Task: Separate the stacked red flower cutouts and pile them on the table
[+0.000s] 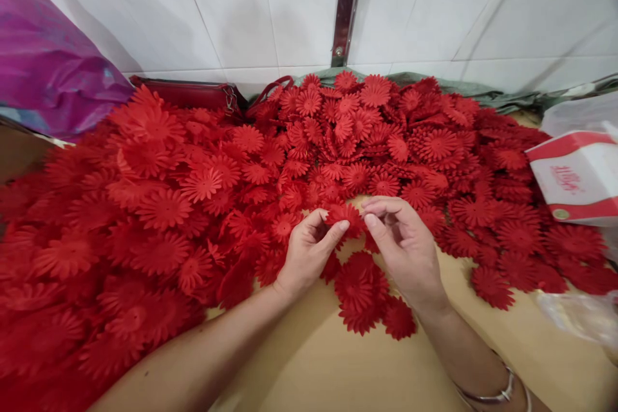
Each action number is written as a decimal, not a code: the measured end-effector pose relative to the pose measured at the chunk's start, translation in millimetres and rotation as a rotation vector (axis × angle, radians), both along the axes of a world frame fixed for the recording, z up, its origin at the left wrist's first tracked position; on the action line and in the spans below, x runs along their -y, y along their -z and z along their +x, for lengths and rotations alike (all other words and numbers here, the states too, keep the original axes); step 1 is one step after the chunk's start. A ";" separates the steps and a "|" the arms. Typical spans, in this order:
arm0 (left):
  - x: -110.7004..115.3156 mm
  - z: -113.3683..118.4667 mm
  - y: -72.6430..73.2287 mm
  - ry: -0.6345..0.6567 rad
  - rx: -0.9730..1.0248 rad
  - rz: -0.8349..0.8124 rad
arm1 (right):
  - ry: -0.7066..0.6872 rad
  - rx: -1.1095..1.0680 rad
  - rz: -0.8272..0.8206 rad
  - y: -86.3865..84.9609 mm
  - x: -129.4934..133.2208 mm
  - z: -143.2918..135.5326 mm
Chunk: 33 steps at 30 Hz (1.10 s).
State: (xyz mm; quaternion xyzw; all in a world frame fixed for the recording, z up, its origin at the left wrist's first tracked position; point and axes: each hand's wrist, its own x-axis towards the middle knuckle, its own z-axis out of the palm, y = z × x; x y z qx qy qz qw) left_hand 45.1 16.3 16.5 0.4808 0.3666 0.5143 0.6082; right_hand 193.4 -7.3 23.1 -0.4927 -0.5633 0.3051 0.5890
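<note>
The left hand [308, 251] pinches a red flower [346, 215] at its two o'clock. The right hand [410, 251] nears the flower's three o'clock, grip unclear.

A pale tan surface [299, 360] carries a wide heap of red petalled pieces [164, 209]. A smaller cluster of them [362, 293] lies toward the near side, and clear plastic [582, 315] rests at the right.

We see soft, fairly even light, faint shadows on the wall [299, 19], and blur toward the table's [309, 367] left edge.
</note>
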 end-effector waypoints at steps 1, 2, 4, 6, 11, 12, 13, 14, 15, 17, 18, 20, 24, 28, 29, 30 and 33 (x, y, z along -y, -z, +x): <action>0.0 -0.4 0.5 0.009 -0.004 -0.002 | -0.015 0.044 0.021 -1.5 0.8 -0.3; 0.1 -0.8 0.9 0.016 -0.009 -0.003 | -0.030 0.080 0.035 -2.7 1.3 -0.4; 0.3 -1.9 1.2 0.008 -0.030 -0.005 | -0.056 0.136 0.045 -4.5 2.0 -0.3; 0.3 -3.2 1.2 -0.025 -0.076 -0.016 | -0.079 0.180 0.044 -5.7 2.0 -0.3; -1.0 -4.6 0.2 -0.044 -0.076 -0.028 | -0.142 0.221 0.016 -6.0 1.1 -1.4; -1.2 -4.5 -0.1 -0.031 -0.054 -0.020 | -0.146 0.211 0.006 -5.3 0.9 -1.5; -1.2 -4.3 -0.5 -0.017 -0.038 -0.013 | -0.140 0.199 -0.001 -4.4 0.5 -1.4; -1.1 -4.0 -0.7 0.001 -0.029 -0.010 | -0.127 0.187 -0.003 -3.2 0.1 -1.0; -0.9 -3.7 -0.8 0.018 -0.027 -0.007 | -0.110 0.175 -0.002 -1.8 -0.5 -0.5; -0.1 -3.0 -0.6 0.047 -0.039 -0.002 | -0.092 0.134 -0.013 1.2 -1.8 1.0; 0.3 -2.7 -0.2 0.060 -0.049 0.004 | -0.097 0.093 -0.030 2.7 -2.5 1.8; 1.0 -2.2 1.1 0.082 -0.073 0.014 | -0.107 -0.046 -0.078 5.3 -3.8 2.5; 1.5 -2.0 3.3 0.104 -0.109 0.019 | -0.041 -0.329 -0.178 7.9 -5.7 1.2; 1.5 -2.5 2.1 0.061 -0.142 0.055 | -0.005 -0.407 -0.203 8.0 -9.1 2.7; 1.6 -2.7 1.3 0.044 -0.141 0.063 | 0.014 -0.445 -0.196 8.3 -10.7 4.7; 1.7 -2.9 0.4 0.025 -0.133 0.068 | 0.040 -0.490 -0.184 8.9 -12.5 7.4; 1.9 -3.0 -0.9 -0.035 -0.089 0.048 | 0.103 -0.553 -0.155 11.4 -17.0 16.4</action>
